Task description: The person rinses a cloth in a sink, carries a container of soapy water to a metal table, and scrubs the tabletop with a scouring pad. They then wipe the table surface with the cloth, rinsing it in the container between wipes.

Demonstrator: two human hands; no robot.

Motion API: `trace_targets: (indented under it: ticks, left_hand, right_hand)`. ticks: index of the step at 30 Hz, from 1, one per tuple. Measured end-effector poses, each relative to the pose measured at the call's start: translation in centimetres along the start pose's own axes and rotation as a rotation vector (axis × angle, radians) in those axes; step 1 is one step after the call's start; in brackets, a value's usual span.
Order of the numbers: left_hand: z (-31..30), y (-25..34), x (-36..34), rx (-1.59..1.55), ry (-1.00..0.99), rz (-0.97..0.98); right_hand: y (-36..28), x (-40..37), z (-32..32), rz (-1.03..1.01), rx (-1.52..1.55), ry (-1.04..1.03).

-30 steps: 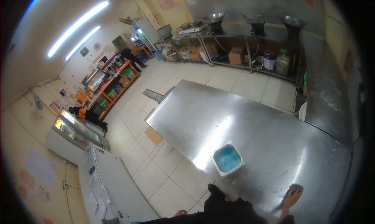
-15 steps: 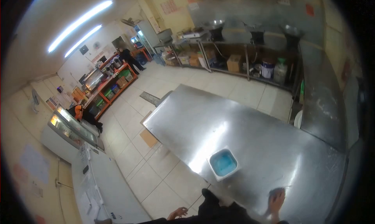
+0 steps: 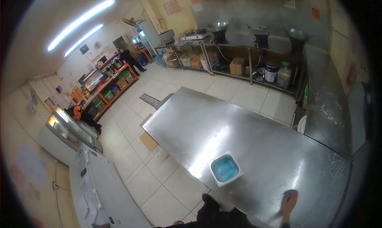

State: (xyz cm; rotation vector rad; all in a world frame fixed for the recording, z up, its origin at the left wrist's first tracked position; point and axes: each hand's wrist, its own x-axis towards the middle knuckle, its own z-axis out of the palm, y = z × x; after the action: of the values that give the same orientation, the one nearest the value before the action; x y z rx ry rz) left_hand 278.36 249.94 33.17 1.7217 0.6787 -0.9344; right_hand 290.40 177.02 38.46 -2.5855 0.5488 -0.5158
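Observation:
My right hand (image 3: 290,201) is low on the right, pressed to the steel tabletop (image 3: 191,120) with its fingers curled over a dark scouring pad (image 3: 287,193). Wet streaks and a bright light reflection show on the metal around it. To its left, near the table's front edge, stands a square steel pan (image 3: 225,169) with blue liquid inside. Only a sliver of my left hand (image 3: 178,223) shows at the bottom edge, beside my dark clothing and away from the table; its fingers are mostly hidden.
A steel side counter (image 3: 328,120) with whitish smears adjoins on the right. Along the back wall, a stove bench carries woks (image 3: 217,27) over shelves of boxes and tubs. A white chest freezer (image 3: 107,192) stands left across the tiled floor. Two people (image 3: 131,60) are farther off.
My right hand has slid a little to the right across the tabletop with the pad. My left hand has dropped mostly out of view. The camera view has shifted slightly.

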Motion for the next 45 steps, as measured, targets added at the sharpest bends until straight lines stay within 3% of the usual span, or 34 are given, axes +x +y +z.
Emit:
trace_targets:
  ticks: [2,4,5,6,7,8,10,11,12,14,15,17,18,19,20,21,22,23,24,25,26,27,28,29,30,33,36,37,38,39,42,43,45]
  left_hand:
    - [-0.4,-0.3,-0.2,0.018,-0.01,0.006]
    - [-1.1,-0.2,-0.6,0.031,-0.01,0.025]
    - [-1.6,0.0,-0.6,0.02,0.011,0.04]
    - [-2.0,0.6,-0.7,-0.01,0.065,0.049]
    - [-2.1,1.3,-0.5,-0.036,0.121,0.068]
    - [-2.1,2.6,-0.4,-0.175,0.216,-0.108]
    - [-1.6,3.7,-0.7,-0.165,0.281,-0.035]
    - [-1.1,3.8,-0.8,-0.168,0.241,-0.018]
    - [-0.9,3.7,-1.0,-0.168,0.205,-0.003]
    - [-1.1,3.3,-1.1,-0.079,-0.051,-0.023]
    - [-1.6,0.8,0.8,0.083,-0.143,0.166]
    - [-1.5,-0.1,0.0,0.248,-0.238,0.349]
    - [-1.7,0.2,-0.4,0.186,-0.087,0.194]
    - [-1.6,1.7,-0.8,0.145,0.042,0.035]
    - [-1.5,2.1,-1.0,0.214,-0.026,0.007]
    - [-1.5,2.2,-1.6,0.028,0.059,0.023]
    - [-2.2,3.0,-1.6,-0.143,0.144,0.036]
    - [-3.5,2.1,0.2,0.288,0.154,0.291]
    - [-3.9,1.0,1.0,0.676,0.123,0.575]
    - [-2.8,2.7,0.7,0.049,-0.005,0.094]
    - [-3.5,1.1,1.6,0.101,-0.037,-0.031]
    - [-3.8,1.3,1.4,0.145,-0.061,-0.083]
    - [-4.1,1.9,1.4,0.183,-0.084,-0.119]
    - [-4.3,3.1,1.4,0.222,-0.096,-0.124]
    - [-4.8,4.5,1.8,0.252,-0.094,-0.116]
    - [-6.7,10.3,1.9,0.283,-0.02,-0.053]
    - [-9.0,13.2,1.5,0.09,0.131,0.121]
    - [-9.1,14.1,0.8,0.073,0.163,0.18]
    - [-8.9,16.0,-0.2,0.066,0.188,0.239]
    - [-8.0,18.2,-1.3,0.063,0.191,0.232]
    - [-6.2,23.0,-1.8,-0.126,0.171,0.375]
    - [-5.0,24.8,-1.2,-0.2,0.142,0.416]
    - [-0.6,30.9,-1.0,-0.039,0.069,0.585]
  right_hand:
    - [-0.5,2.4,1.1,0.464,-0.114,0.233]
    - [-1.7,-0.9,4.1,0.214,-0.253,0.195]
    - [-2.8,-3.4,3.0,-0.084,-0.085,0.028]
    - [-4.0,-4.7,0.3,-0.225,-0.029,-0.25]
    - [-3.3,-4.7,-1.6,-0.225,-0.001,-0.266]
    - [-2.3,-4.6,-2.4,-0.223,0.023,-0.283]
    - [2.7,-3.0,-1.5,-0.102,-0.026,-0.031]
    - [6.0,-1.8,0.5,0.063,-0.227,0.108]
    - [5.4,-1.3,2.1,0.067,-0.234,0.09]
    - [1.6,1.1,3.7,0.373,-0.217,0.277]
    - [-1.3,0.6,3.3,0.22,-0.092,0.094]
    - [-6.0,-3.4,1.8,-0.133,-0.018,-0.186]
    - [-6.1,-4.3,-0.4,-0.316,-0.017,-0.394]
    - [-3.3,-4.1,0.3,-0.277,0.004,-0.307]
    - [0.1,-5.3,0.0,-0.198,0.003,-0.231]
    - [4.3,-6.2,-0.4,-0.17,-0.245,-0.095]
    - [4.5,-4.0,-1.9,0.006,-0.179,0.094]
    - [3.9,-1.7,-2.3,0.311,-0.154,0.234]
    - [12.5,-1.7,2.2,0.465,0.328,0.232]
    - [11.4,-0.6,5.8,0.402,0.088,0.617]
    - [10.5,1.6,7.3,0.425,-0.454,0.45]
    - [1.8,3.6,6.2,0.57,-0.296,0.37]
    - [-4.2,4.4,6.0,0.404,-0.234,0.286]
    - [-7.0,4.5,8.4,0.391,-0.006,0.187]
    - [-7.3,2.9,7.6,0.406,-0.01,0.193]
    - [-7.3,-1.1,6.1,-0.16,0.106,-0.105]
    - [-4.2,-1.7,-3.7,0.387,0.646,0.064]
    - [-0.6,-3.4,-5.9,0.51,0.171,0.275]
    - [2.0,-5.1,-8.7,0.505,-0.314,0.364]
    - [2.7,-7.8,-9.9,0.76,-0.457,0.319]
    - [-0.1,-13.0,-4.7,0.746,-0.653,0.374]
    - [-2.8,-13.2,-2.5,0.721,-0.546,0.363]
    - [-12.2,-11.3,2.4,0.659,-0.313,0.297]
